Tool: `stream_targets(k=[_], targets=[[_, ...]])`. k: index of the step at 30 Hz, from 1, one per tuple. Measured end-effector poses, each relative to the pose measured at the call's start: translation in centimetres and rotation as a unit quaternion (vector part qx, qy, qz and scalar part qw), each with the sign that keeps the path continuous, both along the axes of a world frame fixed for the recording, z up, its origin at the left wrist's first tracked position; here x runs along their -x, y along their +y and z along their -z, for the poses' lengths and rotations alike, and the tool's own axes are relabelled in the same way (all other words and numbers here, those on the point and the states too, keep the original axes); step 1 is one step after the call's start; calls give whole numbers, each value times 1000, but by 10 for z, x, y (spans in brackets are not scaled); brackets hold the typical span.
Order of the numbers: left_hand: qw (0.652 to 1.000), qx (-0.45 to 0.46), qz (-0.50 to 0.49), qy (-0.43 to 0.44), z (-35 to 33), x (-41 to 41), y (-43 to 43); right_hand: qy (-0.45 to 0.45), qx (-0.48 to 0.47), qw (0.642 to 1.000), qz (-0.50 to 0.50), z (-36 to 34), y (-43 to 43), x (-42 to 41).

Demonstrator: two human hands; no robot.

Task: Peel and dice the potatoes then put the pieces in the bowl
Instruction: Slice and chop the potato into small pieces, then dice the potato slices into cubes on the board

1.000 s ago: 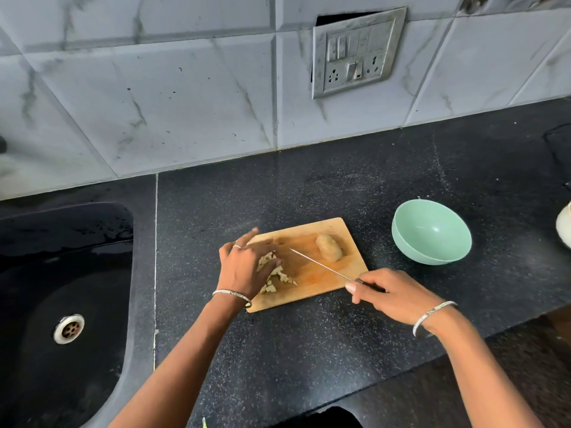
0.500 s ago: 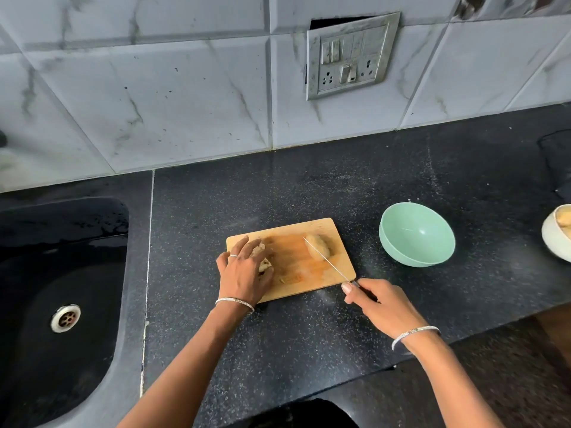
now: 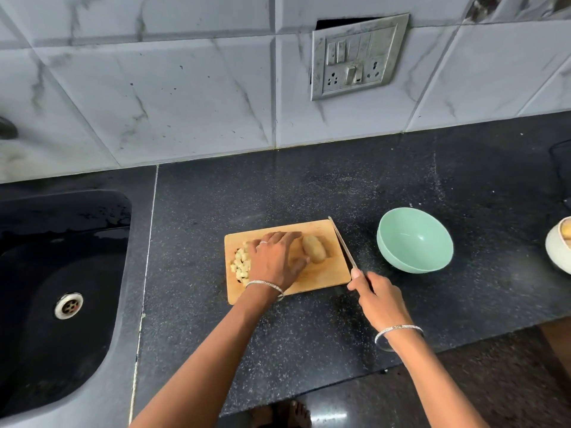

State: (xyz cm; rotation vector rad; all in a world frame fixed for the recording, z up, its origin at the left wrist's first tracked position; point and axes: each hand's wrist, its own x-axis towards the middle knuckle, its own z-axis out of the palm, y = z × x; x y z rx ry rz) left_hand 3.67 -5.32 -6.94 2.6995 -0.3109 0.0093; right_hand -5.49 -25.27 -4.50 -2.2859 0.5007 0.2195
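Note:
A wooden cutting board (image 3: 327,276) lies on the black counter. A pile of diced potato pieces (image 3: 240,264) sits at its left edge. A whole peeled potato (image 3: 314,249) lies at the board's right half. My left hand (image 3: 278,260) hovers flat over the board's middle, fingers stretched toward the whole potato and touching its left side. My right hand (image 3: 378,299) grips a knife (image 3: 342,242) by the handle; the blade points away along the board's right edge. A mint-green bowl (image 3: 414,240), with nothing in it, stands right of the board.
A black sink (image 3: 58,291) with a metal drain is set into the counter at the left. A white bowl (image 3: 557,245) holding yellowish food shows at the right edge. A switch and socket plate (image 3: 355,57) hangs on the tiled wall. The counter's front edge runs below my wrists.
My left hand has left the diced pile and moved right to the whole potato. The knife has swung off the board to its right edge.

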Motion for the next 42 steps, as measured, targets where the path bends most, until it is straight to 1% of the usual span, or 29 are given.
stream_targets(k=[3,6,9,12,15,18,22,27,32,37,42], targets=[[998,-19,20,58,3,-9,-25,-8,-11,1000,13,4,3,5],[997,-12,22,77,14,-14,-37,-11,-30,999,24,9,7,9],[997,42,6,62,22,-16,-36,-7,-41,999,33,16,9,11],[993,106,18,51,25,-14,-27,-3,-47,998,40,21,11,12],[988,135,36,63,27,-13,-16,-9,-32,999,29,18,16,12],[988,131,42,74,25,-12,-9,-14,-7,1000,5,15,26,10],[989,134,40,54,25,-9,-8,1,32,999,-40,21,40,9],[989,133,52,37,28,-8,-9,34,94,994,-50,24,44,0],[990,134,37,25,28,-3,-12,37,97,992,-64,21,40,-3],[987,159,23,28,29,-1,-13,23,93,993,-71,18,34,-6],[982,186,10,32,31,-2,-13,23,121,988,-90,19,36,-9]])
